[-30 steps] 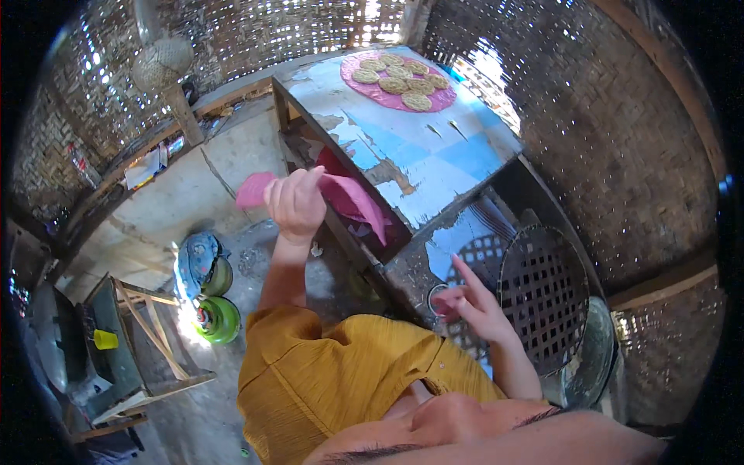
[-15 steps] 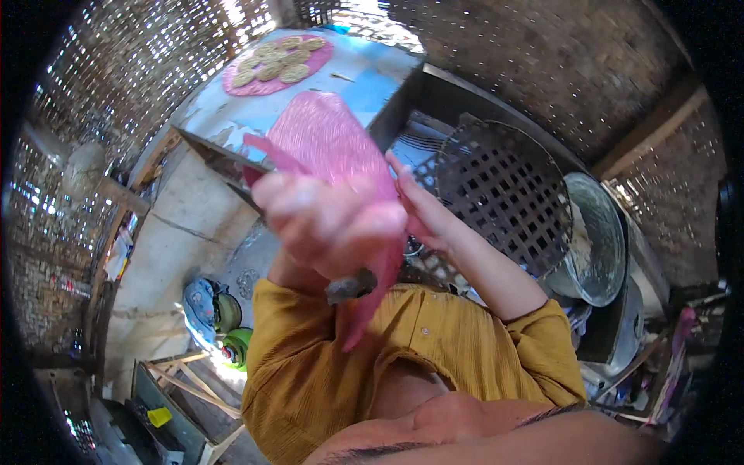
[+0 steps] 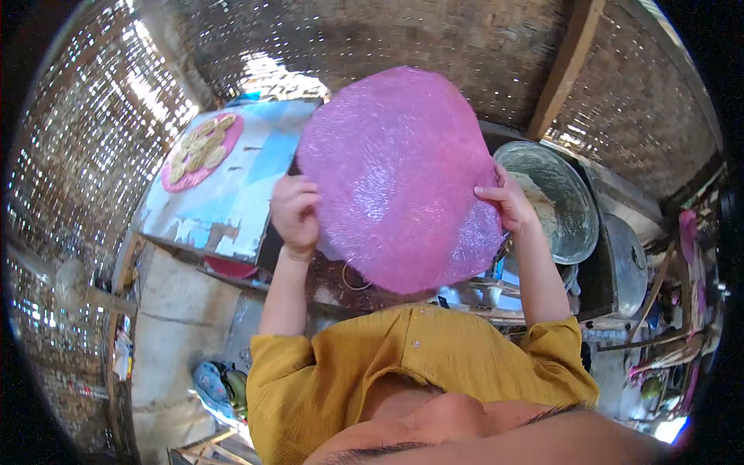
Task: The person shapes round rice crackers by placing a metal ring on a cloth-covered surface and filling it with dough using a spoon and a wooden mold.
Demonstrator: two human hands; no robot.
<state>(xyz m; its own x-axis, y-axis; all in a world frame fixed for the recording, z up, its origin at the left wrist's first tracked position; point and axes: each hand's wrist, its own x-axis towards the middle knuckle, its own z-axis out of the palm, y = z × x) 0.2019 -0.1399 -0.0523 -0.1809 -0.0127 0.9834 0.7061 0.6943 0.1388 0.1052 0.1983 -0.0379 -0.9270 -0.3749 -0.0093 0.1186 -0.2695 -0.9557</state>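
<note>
So the big round pink sheet (image 3: 403, 178) is right there between both hands: left hand (image 3: 295, 213) has its left edge pinched, right hand (image 3: 508, 201) grips the other side, thumb flat on the shiny face. There's a packet (image 3: 122, 353) way off past the left hand, lower down, but its printing's too tiny to make out. Left of the left hand sits a blue-and-white table (image 3: 267, 170), top pretty chipped, with another pink sheet (image 3: 177, 177) carrying round, flat cakes (image 3: 203, 147). Just behind the right hand there's a basin (image 3: 577, 225) with some pale stuff. Woven walls (image 3: 403, 46) beyond both hands let daylight through.
</note>
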